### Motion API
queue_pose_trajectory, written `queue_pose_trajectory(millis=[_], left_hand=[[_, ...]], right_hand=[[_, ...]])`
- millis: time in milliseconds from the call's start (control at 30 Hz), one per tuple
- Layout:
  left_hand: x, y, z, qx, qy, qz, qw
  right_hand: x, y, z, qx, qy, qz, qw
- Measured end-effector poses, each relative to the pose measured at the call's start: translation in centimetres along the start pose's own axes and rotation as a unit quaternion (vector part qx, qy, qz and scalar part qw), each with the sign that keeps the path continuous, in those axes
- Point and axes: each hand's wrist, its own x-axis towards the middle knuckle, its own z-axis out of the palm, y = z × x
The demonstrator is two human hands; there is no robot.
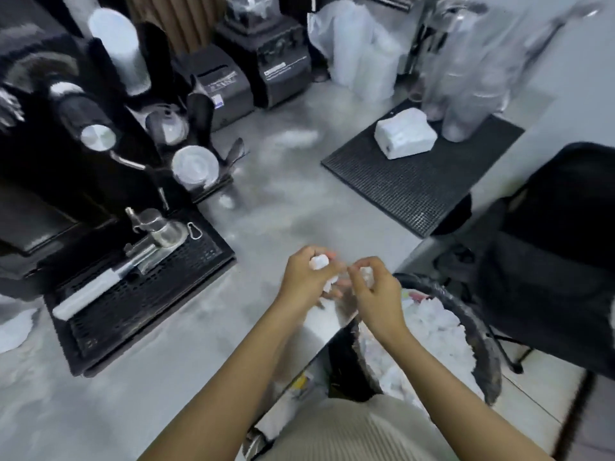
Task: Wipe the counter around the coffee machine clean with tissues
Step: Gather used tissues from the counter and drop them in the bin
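1. A grey counter [283, 211] fills most of the view, with pale cloudy streaks across it. The coffee machine [66, 154] stands at 9 o'clock and its black drip tray [149, 294] lies at 8 o'clock.
2. At 12 o'clock, at the back, a blender [266, 54] stands just beside a small black printer [223, 84]. Clear plastic cups [466, 94] are stacked at 1 o'clock.
3. A white tissue pack [404, 133] lies on a black mesh mat [416, 188] at 2 o'clock, well apart from both hands.
4. The left hand [306, 277], just below centre, has its fingers curled round a crumpled tissue wad [319, 262] over the counter's near edge.
5. The right hand [376, 291], just beside the left at its 3 o'clock, pinches a smaller tissue scrap [366, 272] in its fingertips. Blur hides whether the scrap joins the wad.
6. A round bin [466, 304] sits at 5 o'clock below the counter edge, heaped with used tissues [429, 331]. The right hand is above its near rim.
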Motion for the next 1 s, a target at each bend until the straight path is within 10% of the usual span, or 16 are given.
queue_pose_trajectory(millis=[200,567,1000], left_hand=[[2.2,-1.5,10.3,0.132,-0.122,0.023,0.984],[3.9,-8.2,17.7,0.138,-0.288,-0.248,0.915],[1.6,-5.2,12.4,0.143,-0.198,-0.068,0.967]], right_hand=[[-0.4,5.1,-6.8,0.044,0.129,0.145,0.98],[-3.1,11.5,-13.2,0.259,0.17,0.32,0.895],[-2.7,9.5,-12.0,0.214,0.107,0.273,0.932]])
